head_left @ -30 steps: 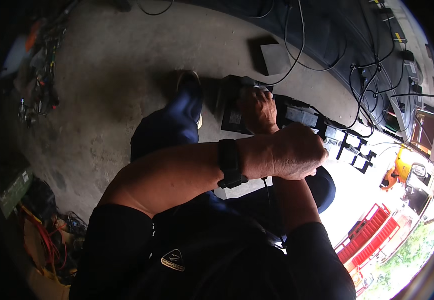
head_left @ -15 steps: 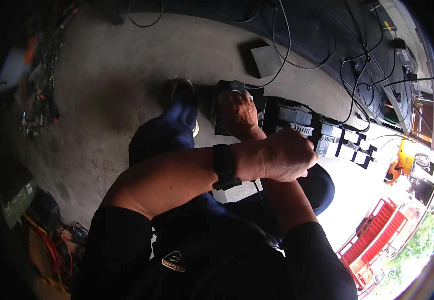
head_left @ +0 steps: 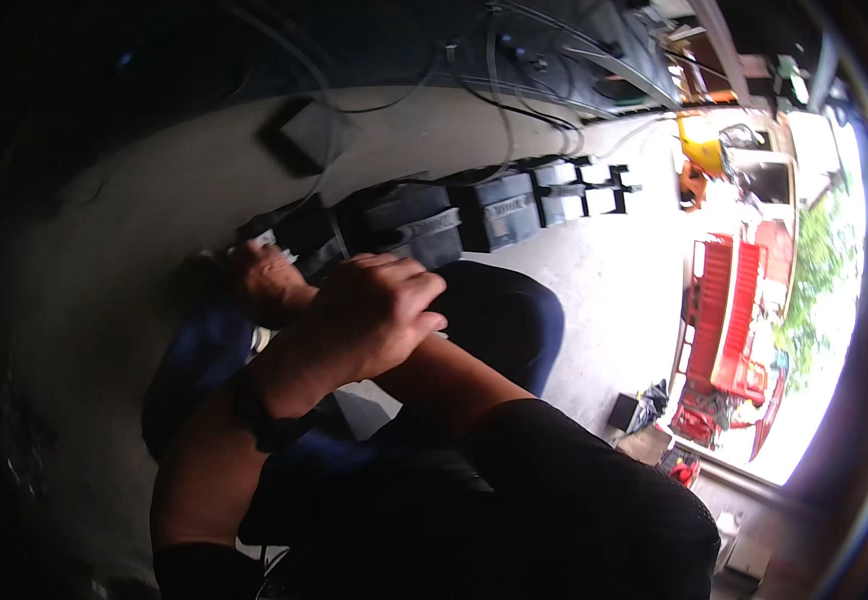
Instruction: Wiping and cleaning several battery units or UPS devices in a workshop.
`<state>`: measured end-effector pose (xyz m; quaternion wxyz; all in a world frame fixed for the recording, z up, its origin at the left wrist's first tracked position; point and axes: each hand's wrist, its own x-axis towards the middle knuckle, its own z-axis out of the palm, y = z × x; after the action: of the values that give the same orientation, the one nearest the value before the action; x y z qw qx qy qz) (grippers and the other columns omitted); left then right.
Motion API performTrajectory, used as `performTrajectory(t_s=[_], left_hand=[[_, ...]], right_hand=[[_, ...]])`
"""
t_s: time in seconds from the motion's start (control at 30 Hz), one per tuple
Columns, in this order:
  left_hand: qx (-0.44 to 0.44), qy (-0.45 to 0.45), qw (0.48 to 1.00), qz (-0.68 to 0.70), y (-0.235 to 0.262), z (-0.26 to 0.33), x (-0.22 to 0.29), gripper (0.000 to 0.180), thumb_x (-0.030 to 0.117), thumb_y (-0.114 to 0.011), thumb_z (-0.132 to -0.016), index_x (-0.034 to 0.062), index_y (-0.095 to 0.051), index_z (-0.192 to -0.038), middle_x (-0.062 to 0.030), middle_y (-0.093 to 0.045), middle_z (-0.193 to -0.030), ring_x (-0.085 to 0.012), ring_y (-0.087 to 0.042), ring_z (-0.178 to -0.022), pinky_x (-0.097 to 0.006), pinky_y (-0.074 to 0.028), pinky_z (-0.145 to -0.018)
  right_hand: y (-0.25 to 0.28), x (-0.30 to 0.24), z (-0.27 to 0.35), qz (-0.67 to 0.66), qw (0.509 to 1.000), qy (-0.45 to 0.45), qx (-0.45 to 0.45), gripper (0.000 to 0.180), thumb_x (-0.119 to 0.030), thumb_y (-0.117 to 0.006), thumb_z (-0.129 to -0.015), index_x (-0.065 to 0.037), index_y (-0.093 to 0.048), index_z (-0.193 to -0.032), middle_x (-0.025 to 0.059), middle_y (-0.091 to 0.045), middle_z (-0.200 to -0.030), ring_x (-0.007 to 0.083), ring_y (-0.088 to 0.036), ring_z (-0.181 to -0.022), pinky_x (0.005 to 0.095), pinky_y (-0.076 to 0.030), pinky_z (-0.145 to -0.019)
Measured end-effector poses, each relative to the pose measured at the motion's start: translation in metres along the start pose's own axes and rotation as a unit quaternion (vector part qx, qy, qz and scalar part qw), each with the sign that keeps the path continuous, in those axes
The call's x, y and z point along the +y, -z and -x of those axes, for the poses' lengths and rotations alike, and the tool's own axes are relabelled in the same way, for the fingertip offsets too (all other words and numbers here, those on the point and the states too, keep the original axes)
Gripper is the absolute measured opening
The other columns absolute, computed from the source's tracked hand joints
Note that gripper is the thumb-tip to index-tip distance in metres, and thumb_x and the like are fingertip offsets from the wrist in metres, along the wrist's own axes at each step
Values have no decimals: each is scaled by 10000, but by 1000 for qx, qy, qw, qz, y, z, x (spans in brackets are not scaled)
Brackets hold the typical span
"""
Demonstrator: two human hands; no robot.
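My left hand (head_left: pixel 374 310) is curled into a fist and rests across my right forearm; a black band (head_left: pixel 254 410) sits on its wrist. My right hand (head_left: pixel 269 280) reaches past it to the near end of a black box (head_left: pixel 309 235) on the concrete floor. That hand is blurred and half in shadow, so its grip is not clear. Both forearms cross over my knees in dark blue trousers (head_left: pixel 509 315).
A row of black boxes (head_left: pixel 494 210) runs right along the floor, with cables (head_left: pixel 499 100) hanging above. A flat dark box (head_left: pixel 304 135) lies further back. Red crates (head_left: pixel 724 310) and a yellow object (head_left: pixel 699 140) stand in bright light at right.
The view has swung and tilted, so the boxes and bright doorway now sit higher and to the right. My hands keep the same crossed pose.
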<state>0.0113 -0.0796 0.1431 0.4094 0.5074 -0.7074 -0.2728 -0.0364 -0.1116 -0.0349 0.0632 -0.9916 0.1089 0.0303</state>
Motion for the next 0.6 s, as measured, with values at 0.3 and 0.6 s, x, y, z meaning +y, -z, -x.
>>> performTrajectory(t_s=[0.3,0.6], left_hand=[[6,19,1000,-5,12,-5,14,333,131,-803,-725,0,-649,-990,-137,-684,-915,-314,-675,-860,-411,-538,-768],[-25,32,998,-43,24,0,22,331,179,-786,-770,14,-654,-1024,-137,-688,-964,-313,-672,-919,-408,-534,-809]], right_hand=[[50,11,81,83,992,-95,3,403,-209,-606,-824,-12,-613,-1176,194,-610,-1085,355,-579,-999,480,-486,-816],[47,1,68,118,987,-109,0,400,-212,-608,-821,-15,-616,-1169,190,-609,-1087,351,-577,-1004,477,-483,-824]])
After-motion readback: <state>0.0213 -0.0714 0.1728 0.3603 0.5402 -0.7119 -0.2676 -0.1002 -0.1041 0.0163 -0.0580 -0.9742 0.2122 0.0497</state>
